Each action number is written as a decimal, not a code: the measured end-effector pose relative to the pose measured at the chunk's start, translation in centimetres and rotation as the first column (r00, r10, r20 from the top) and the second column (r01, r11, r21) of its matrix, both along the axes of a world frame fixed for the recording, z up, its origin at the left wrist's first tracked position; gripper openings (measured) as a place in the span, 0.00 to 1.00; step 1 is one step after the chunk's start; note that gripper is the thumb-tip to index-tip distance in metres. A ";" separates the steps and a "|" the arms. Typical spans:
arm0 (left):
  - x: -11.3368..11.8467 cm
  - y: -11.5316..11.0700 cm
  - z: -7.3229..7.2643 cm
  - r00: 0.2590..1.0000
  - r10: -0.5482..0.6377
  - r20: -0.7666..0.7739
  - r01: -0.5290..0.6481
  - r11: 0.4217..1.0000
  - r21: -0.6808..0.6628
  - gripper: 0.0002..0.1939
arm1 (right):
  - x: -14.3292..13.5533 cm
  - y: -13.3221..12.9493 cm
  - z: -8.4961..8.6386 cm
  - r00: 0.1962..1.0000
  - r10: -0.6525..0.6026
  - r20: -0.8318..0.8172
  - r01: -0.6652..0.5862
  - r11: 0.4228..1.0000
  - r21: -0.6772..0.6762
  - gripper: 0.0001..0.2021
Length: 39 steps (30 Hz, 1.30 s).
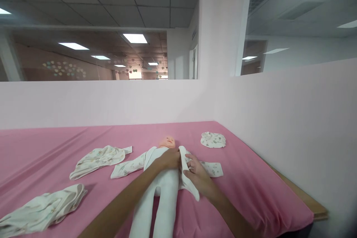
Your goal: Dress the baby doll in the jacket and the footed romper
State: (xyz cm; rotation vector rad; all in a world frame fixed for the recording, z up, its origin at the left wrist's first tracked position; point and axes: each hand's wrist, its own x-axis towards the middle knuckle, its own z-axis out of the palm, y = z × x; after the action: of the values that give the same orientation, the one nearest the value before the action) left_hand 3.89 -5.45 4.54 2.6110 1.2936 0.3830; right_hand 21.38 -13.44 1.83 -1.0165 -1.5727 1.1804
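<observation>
A baby doll (168, 142) lies on its back in front of me, its legs in white pants (166, 197) pointing toward me. It wears a white printed baby shirt (131, 166), with both sleeves spread outward and the right front panel pulled aside. My left hand (170, 158) is closed at the doll's chest, fingers curled on the shirt's edge; its fingertips are partly hidden. My right hand (197, 174) pinches the loose front panel beside the doll's body, thumb and fingers bent around the cloth.
A pink sheet (237, 193) covers the bed. Two printed garments, one farther (102, 159) and one nearer (44, 208), lie at the left. A small printed cloth piece (213, 140) lies at the back right. White walls (111, 102) with windows border the back and right.
</observation>
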 end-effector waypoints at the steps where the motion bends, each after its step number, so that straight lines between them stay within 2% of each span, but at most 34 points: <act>1: -1.7 -0.5 -0.3 0.998 0.040 0.040 -0.042 0.998 0.037 0.17 | 0.2 -0.4 -0.3 1.000 -0.024 -0.004 0.024 0.999 -0.040 0.27; 3: -5.5 -1.8 -1.2 0.960 0.194 0.200 -0.214 0.973 0.085 0.21 | 0.5 -0.9 -1.0 0.996 -0.091 0.005 0.091 0.987 -0.133 0.25; 4: -7.4 -2.4 -1.9 0.904 0.286 0.318 -0.326 0.942 0.078 0.22 | 0.4 -1.1 -1.3 0.993 -0.120 0.003 0.118 0.975 -0.190 0.23; 5: -9.1 -3.1 -2.6 0.831 0.382 0.405 -0.417 0.909 -0.004 0.25 | 0.3 -1.2 -1.5 0.990 -0.139 -0.013 0.132 0.959 -0.252 0.21; 7: -11.7 -4.2 -4.1 0.697 0.510 0.504 -0.474 0.855 -0.211 0.27 | -0.2 -1.4 -1.5 0.987 -0.131 -0.096 0.088 0.927 -0.365 0.16; 10: -13.2 -5.4 -6.0 0.576 0.612 0.542 -0.390 0.788 -0.476 0.30 | -1.7 -1.5 -0.9 0.966 -0.057 -0.252 -0.058 0.903 -0.426 0.06; 14: -12.5 -5.8 -6.8 0.495 0.635 0.593 -0.229 0.754 -0.616 0.30 | -4.1 -1.1 0.8 0.911 0.002 -0.413 -0.186 0.895 -0.405 0.07; 17: -12.0 -5.8 -6.4 0.395 0.664 0.635 -0.148 0.728 -0.670 0.26 | -5.5 -0.4 1.9 0.876 -0.015 -0.482 -0.177 0.920 -0.351 0.16; 19: -12.0 -5.9 -6.1 0.350 0.685 0.638 -0.166 0.716 -0.678 0.21 | -6.3 0.3 2.3 0.899 -0.036 -0.437 -0.117 0.941 -0.318 0.21; 21: -12.2 -6.1 -5.8 0.358 0.676 0.644 -0.247 0.734 -0.633 0.16 | -6.9 0.9 2.3 0.945 -0.041 -0.326 -0.056 0.957 -0.284 0.23; 25: -12.4 -6.6 -5.1 0.465 0.621 0.631 -0.352 0.784 -0.511 0.14 | -7.8 1.5 1.5 0.994 0.020 -0.111 -0.041 0.981 -0.190 0.25; 28: -11.9 -6.9 -4.0 0.532 0.586 0.611 -0.426 0.809 -0.405 0.12 | -8.0 1.1 1.1 0.986 0.160 -0.049 -0.166 0.973 -0.160 0.28; 30: -11.4 -6.9 -3.2 0.545 0.582 0.604 -0.491 0.805 -0.333 0.12 | -7.7 0.3 1.2 0.959 0.283 -0.008 -0.281 0.948 -0.152 0.26; 32: -10.9 -7.0 -2.6 0.540 0.593 0.597 -0.520 0.793 -0.318 0.11 | -7.0 -0.7 1.4 0.938 0.340 0.063 -0.330 0.935 -0.128 0.23; 34: -10.7 -7.2 -2.3 0.535 0.607 0.588 -0.511 0.786 -0.347 0.12 | -6.2 -1.9 1.3 0.951 0.256 0.174 -0.253 0.967 -0.040 0.19; 36: -10.8 -7.5 -2.3 0.540 0.618 0.572 -0.468 0.785 -0.406 0.16 | -5.2 -3.1 0.7 0.948 0.050 0.315 -0.097 0.986 0.136 0.17; 38: -10.8 -8.1 -2.4 0.555 0.616 0.559 -0.400 0.787 -0.471 0.22 | -4.5 -4.2 -0.4 0.885 -0.157 0.438 0.011 0.948 0.317 0.15; 39: -10.8 -8.3 -2.4 0.564 0.607 0.560 -0.365 0.791 -0.491 0.24 | -4.3 -4.6 -0.9 0.847 -0.219 0.485 0.023 0.926 0.377 0.13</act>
State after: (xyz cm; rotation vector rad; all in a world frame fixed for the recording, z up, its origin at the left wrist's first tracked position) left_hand -6.87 -13.80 2.19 1.4984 1.5761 1.0336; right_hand 17.07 -17.99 0.88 -1.2284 -2.0149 0.5051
